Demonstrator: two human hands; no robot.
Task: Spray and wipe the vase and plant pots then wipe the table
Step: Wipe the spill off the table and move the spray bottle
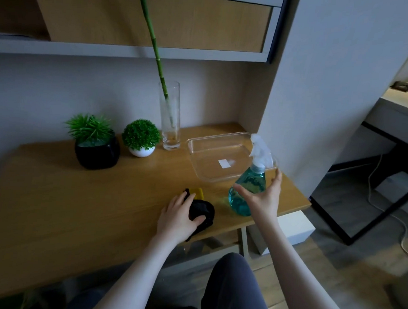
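Left hand [179, 215] down flat-ish on a black cloth [201, 212] near the front edge of the wooden table [54, 193], fingers loosely curled over the top of it and thumb tucked against the near side, so a soft grip on the bundle rather than a tight pinch. Bit of yellow [199, 193] poking out just behind the cloth, can't tell what it is.

Right hand [263, 197] spread wide open, fingers straight, holding nothing. Sitting right in front of the spray bottle [249, 187], thumb on the left side and fingers reaching up past the right, so the bottle's blue body lies in the gap between thumb and fingers. Can't tell if skin actually touches plastic. Bottle tilted, white trigger head leaning toward the back and blurred.

Clear plastic tray [218, 155] right behind the bottle, white label on its bottom.

Well apart from both hands, along the back of the table: glass vase [169, 119] with a tall green stalk [154, 43] leaning left, then a small white pot [141, 151] with a round green plant just beside it, then a black pot [96, 155] with a spiky green plant furthest left.
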